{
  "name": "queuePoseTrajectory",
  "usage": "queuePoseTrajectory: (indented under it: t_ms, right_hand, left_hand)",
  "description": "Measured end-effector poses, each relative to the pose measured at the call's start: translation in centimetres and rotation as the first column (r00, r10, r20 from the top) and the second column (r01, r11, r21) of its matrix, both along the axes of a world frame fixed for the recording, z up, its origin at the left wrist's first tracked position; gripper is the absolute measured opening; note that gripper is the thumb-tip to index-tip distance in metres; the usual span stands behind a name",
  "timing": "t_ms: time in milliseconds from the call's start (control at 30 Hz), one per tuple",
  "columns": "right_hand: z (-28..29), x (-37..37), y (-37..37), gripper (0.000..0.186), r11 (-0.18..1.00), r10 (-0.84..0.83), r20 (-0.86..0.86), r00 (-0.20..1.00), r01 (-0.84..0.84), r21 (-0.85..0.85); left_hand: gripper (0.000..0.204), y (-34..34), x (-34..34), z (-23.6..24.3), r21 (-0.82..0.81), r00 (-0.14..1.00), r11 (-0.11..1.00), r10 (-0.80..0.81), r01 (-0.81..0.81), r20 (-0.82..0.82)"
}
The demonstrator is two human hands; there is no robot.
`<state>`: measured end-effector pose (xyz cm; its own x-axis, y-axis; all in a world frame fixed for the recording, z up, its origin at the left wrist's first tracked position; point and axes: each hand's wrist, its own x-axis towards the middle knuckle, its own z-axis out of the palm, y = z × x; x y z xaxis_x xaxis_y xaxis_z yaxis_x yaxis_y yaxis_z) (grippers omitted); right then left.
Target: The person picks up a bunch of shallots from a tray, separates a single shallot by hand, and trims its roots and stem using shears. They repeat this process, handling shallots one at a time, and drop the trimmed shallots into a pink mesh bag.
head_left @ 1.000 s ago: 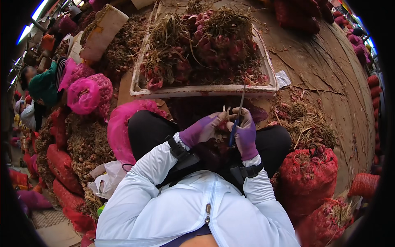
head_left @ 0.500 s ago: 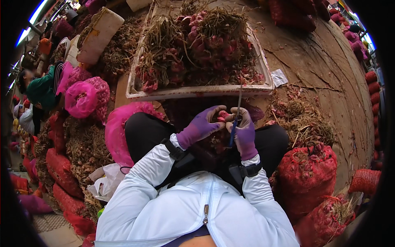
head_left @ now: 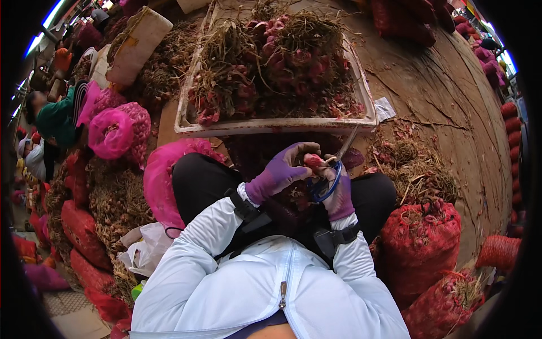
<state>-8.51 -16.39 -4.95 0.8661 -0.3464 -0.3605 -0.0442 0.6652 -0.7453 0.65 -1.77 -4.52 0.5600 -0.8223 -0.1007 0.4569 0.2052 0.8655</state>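
Red bulb (head_left: 314,160) sits between both hands (head_left: 278,176), clear of the tray's rim (head_left: 276,127)

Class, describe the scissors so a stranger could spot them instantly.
Find the white tray heaped with reddish bulbs. Near its lower right corner, the gloved right hand holds the scissors, whose blue handles stand out against the purple glove.

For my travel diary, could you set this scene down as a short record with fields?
Left hand: purple-gloved, fingertips at a reddish bulb
Right hand: purple-gloved, holding blue-handled scissors, also close to the bulb
Ahead: white tray heaped with bulbs and dry stalks
Person's right: stalk pile, red mesh sack
Person's left: pink mesh bag, white plastic bag
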Motion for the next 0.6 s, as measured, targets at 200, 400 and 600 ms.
queuePoseTrajectory:
  t_ms: [200,400,600]
  right_hand:
    - [-1.5,0.2,-0.4,0.039,0.969,-0.159,-0.063,0.985,0.144,-0.199]
    - [0.6,0.4,2.1,0.040,0.918,-0.014,0.118,0.993,0.060,-0.392]
    - [-0.3,0.7,2.0,0.038,0.911,0.006,0.127,0.992,0.047,-0.409]
  left_hand:
    - [0.052,0.9,1.8,0.8,-0.199,0.957,0.971,0.076,-0.135,-0.280]
    - [0.042,0.5,0.8,-1.8,-0.103,0.949,0.982,0.124,-0.159,-0.289]
    - [0.050,0.0,-0.2,-2.1,-0.031,0.983,0.999,0.035,-0.041,-0.178]
